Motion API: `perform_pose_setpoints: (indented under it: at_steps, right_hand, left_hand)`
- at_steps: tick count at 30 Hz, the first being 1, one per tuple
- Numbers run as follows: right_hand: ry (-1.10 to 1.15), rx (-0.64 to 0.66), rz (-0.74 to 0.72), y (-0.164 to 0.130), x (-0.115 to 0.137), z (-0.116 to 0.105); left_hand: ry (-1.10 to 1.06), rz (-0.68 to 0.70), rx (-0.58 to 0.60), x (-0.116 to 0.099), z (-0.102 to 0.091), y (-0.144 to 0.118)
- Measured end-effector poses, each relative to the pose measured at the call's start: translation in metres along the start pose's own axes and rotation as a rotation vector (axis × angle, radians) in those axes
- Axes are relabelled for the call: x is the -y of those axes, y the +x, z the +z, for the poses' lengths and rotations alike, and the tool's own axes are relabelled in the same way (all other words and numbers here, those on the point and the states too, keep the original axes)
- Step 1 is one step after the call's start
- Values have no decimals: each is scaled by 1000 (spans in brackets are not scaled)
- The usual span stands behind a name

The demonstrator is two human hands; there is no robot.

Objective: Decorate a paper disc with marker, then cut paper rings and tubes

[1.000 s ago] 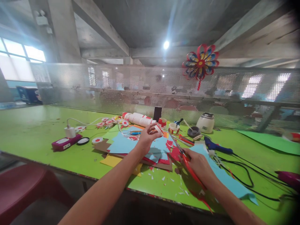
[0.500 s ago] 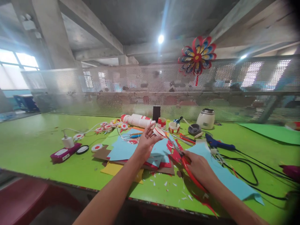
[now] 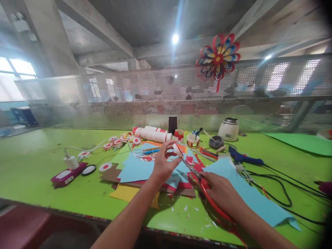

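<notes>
A small paper piece (image 3: 177, 149), light and floppy, is pinched at its edge by the left hand (image 3: 163, 164); red-handled scissors (image 3: 201, 181) are gripped in the right hand (image 3: 220, 192).

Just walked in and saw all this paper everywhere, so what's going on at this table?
A person is doing paper craft at a green table. Their left hand holds a small red-and-white paper piece up over a pile of coloured paper sheets. Their right hand grips red-handled scissors, blades pointing toward that piece. Paper scraps lie on the table near the front edge, and a blue glue gun lies to the right.
</notes>
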State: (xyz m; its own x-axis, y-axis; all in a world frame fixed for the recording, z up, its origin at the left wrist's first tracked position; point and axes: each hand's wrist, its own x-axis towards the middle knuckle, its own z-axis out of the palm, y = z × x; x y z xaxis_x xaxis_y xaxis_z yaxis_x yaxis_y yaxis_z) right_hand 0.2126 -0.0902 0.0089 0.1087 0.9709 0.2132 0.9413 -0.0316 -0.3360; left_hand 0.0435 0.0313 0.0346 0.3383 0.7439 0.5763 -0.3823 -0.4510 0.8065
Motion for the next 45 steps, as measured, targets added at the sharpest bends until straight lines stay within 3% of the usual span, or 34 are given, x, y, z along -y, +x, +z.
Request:
perform_pose_setpoints:
  at_steps: [6,9,27,45]
  right_hand:
    - [-59,28,2,0,-1,1]
    - [-93,52,-3,-1,-1,2]
    - [-100,84,-48,-2,-3,9]
    - [-159,72,-72,-4,3,9]
  left_hand:
    - [-495,-290,-47,-8,0,3]
    - [-600,-385,-66,-13,-2,5]
    - [-687,-457,-94,-11,-4,4]
    - [-706,-551,-210,-4,-13,12]
